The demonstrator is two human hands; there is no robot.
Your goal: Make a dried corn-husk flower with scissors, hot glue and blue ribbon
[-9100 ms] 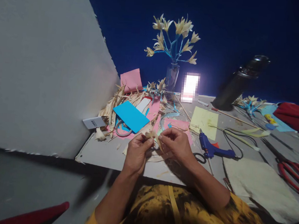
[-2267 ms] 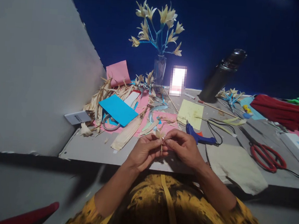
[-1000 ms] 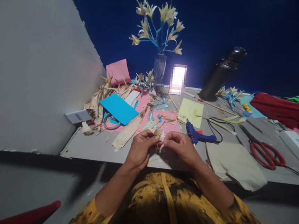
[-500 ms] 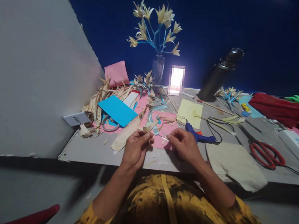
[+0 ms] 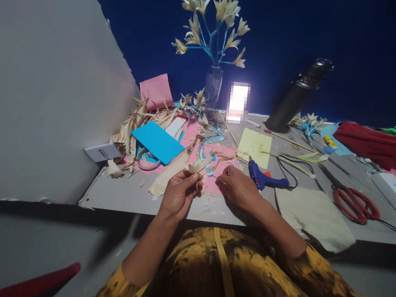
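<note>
Between the thumb and fingers of my left hand point(image 5: 179, 194) is a small pale husk flower point(image 5: 195, 168), held above the table's front part. My right hand point(image 5: 239, 188) is just to its right, fingers pinched together; something thin and pale shows at the fingertips, too small to name. The two hands do not touch. Under and behind them lies pink paper point(image 5: 215, 184) with husk scraps. A blue glue gun point(image 5: 266, 178) rests right of my right hand, beside a yellow paper sheet point(image 5: 254, 146).
A vase point(image 5: 213, 87) of husk flowers stands at the back, with a tilted dark flask point(image 5: 290, 103) to its right. Red-handled scissors point(image 5: 355, 206) and a beige cloth point(image 5: 313, 216) lie right. Blue paper point(image 5: 157, 142) and a husk pile point(image 5: 126, 133) are left.
My right hand has drawn its fingers closer together, and the thin pale piece at its fingertips shows less. My left hand still holds the flower. The camera view has shifted slightly.
</note>
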